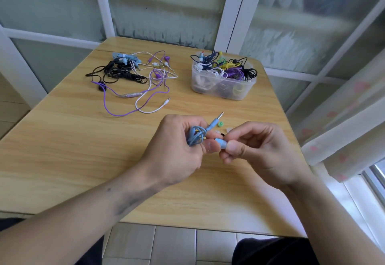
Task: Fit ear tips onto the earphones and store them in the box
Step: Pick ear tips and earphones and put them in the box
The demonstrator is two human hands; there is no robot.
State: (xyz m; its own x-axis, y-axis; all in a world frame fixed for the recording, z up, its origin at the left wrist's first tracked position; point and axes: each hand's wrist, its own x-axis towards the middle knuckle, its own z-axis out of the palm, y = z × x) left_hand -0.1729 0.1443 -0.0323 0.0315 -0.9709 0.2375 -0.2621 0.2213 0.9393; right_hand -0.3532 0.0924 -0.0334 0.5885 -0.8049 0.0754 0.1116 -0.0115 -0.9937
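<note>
Blue cable is sitting bunched in the left hand [177, 148], whose fingers are curling round the coiled blue earphones [195, 136]; the metal jack plug [217, 118] is sticking up out of that fist, pointing toward the box [224, 83]. The right hand [262, 150] is pinching the blue earbud [220, 142] between thumb and forefinger, its fingers closing on it, thumb to thumb with the left hand. Whether an ear tip is already on that bud I cannot tell.

Just beyond the hands, between them and the box, a green ear tip [220, 124] and a few pale ones [228, 129] are lying on the wooden counter [73, 150]. The clear plastic box is standing at the far side of the counter, piled with white, purple, yellow and black earphones. Left of the box, a loose tangle of earphones [133, 77] in black, purple, white and light blue is sprawling across the counter.
</note>
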